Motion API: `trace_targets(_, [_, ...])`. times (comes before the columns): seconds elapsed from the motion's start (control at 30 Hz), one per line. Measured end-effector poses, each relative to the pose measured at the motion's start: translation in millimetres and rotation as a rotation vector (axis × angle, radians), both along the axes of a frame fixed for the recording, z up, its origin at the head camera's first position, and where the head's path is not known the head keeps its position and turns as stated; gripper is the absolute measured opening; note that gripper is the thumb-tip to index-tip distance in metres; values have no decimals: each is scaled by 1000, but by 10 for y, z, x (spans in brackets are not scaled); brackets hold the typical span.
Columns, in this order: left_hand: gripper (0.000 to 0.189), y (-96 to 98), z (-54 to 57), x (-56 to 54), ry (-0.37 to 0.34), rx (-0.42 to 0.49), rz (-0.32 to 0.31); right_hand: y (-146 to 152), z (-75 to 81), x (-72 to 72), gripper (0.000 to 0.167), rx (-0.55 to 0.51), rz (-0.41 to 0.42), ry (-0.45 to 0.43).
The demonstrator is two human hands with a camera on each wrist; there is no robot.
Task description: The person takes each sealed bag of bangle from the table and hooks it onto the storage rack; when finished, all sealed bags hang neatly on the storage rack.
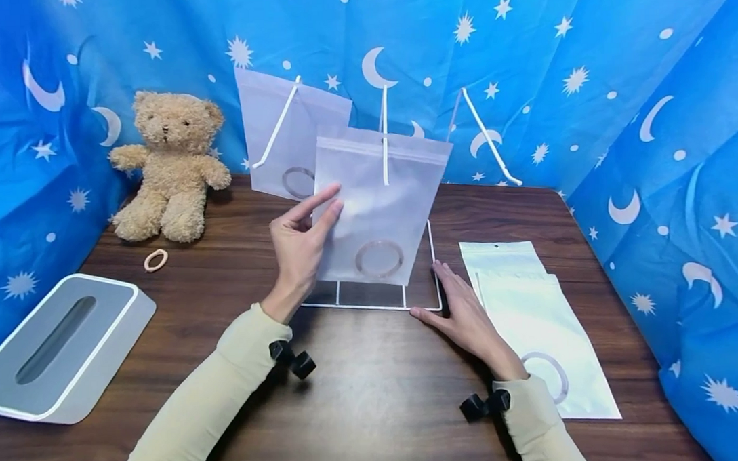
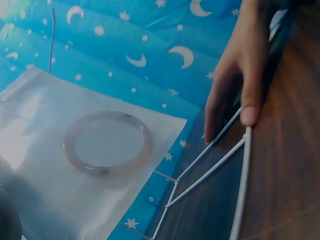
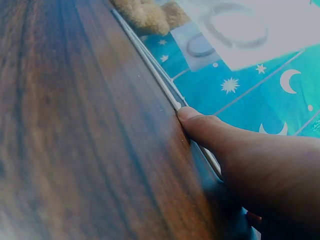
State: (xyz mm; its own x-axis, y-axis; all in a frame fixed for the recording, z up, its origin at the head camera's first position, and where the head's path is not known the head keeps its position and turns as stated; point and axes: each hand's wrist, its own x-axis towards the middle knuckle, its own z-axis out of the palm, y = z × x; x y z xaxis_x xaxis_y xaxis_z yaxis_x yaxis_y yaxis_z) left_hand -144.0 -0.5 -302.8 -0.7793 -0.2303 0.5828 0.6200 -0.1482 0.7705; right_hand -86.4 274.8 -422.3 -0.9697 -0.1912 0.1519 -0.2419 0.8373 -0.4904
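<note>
A clear-fronted zip pouch [image 1: 383, 203] with a pale bangle [image 1: 379, 258] inside hangs on the middle hook [image 1: 386, 148] of a white wire rack. My left hand [image 1: 299, 243] is at its left edge, index finger and thumb tips touching the front; other fingers are mostly hidden. My right hand [image 1: 463, 308] rests on the front right corner of the rack's base [image 1: 372, 308]. In the right wrist view, the thumb [image 3: 190, 113] presses on the wire. A second pouch with a bangle [image 1: 292, 131] hangs on the left hook. The right hook [image 1: 490, 137] carries no pouch.
White pouches [image 1: 549, 333] lie at the right, one holding a bangle. A teddy bear [image 1: 170, 163] sits at the back left, a small beige ring [image 1: 156, 260] before it. Nearer stands a grey tissue box [image 1: 111, 355]. Blue star-and-moon curtains [image 1: 609, 113] enclose the wooden table [image 1: 351, 407].
</note>
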Motion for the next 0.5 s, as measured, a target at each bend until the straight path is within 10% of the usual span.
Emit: trace_targets(0.5, [24, 227, 43, -648, -22, 106, -17, -6, -5, 11, 101, 10, -27, 3])
